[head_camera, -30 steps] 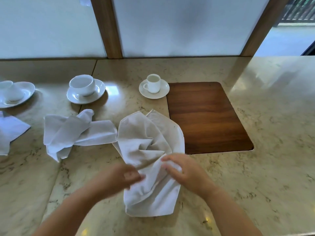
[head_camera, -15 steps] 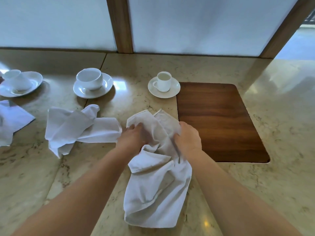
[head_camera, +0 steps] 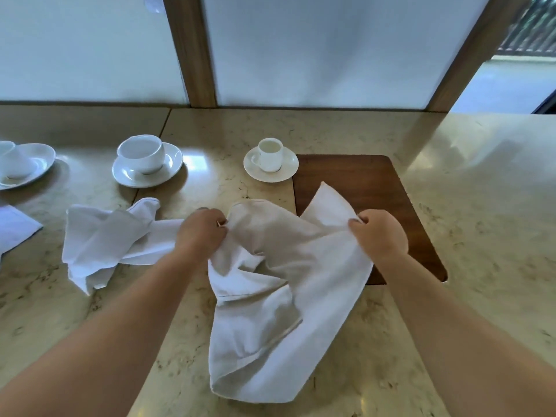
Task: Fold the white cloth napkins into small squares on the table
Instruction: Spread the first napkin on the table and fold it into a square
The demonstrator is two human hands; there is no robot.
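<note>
The left hand [head_camera: 202, 233] and right hand [head_camera: 379, 236] are each pinched shut on the far edge of the napkin [head_camera: 270, 296], held level and apart. From that held edge the crumpled cloth trails toward the table's near edge, long axis running near-to-far; neither hand seems nearer. A far corner overlaps the wooden inset [head_camera: 376, 188]; a second napkin [head_camera: 111, 236] lies unfolded, leftward.
</note>
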